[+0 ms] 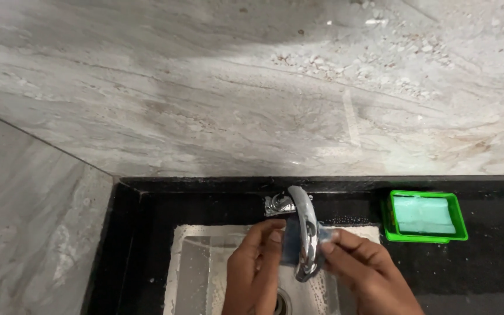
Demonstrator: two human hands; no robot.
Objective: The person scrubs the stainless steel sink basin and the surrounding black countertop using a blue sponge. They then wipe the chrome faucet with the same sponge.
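Observation:
A shiny chrome faucet [303, 213] curves out over a steel sink [196, 262]. My left hand [256, 268] and my right hand [364, 271] meet at the spout, each pinching one end of a small blue-grey cloth or pad [291, 242] that wraps behind the spout. The left fingers grip its left edge, the right fingers its right edge. The drain [283, 303] shows just below my hands. The spout's tip hangs between my two hands.
A green soap tray [459, 224] with a pale green soap bar [423, 214] sits on the black counter [491, 268] to the right. A grey marble wall [252, 87] rises behind; another marble wall [24, 221] closes the left side.

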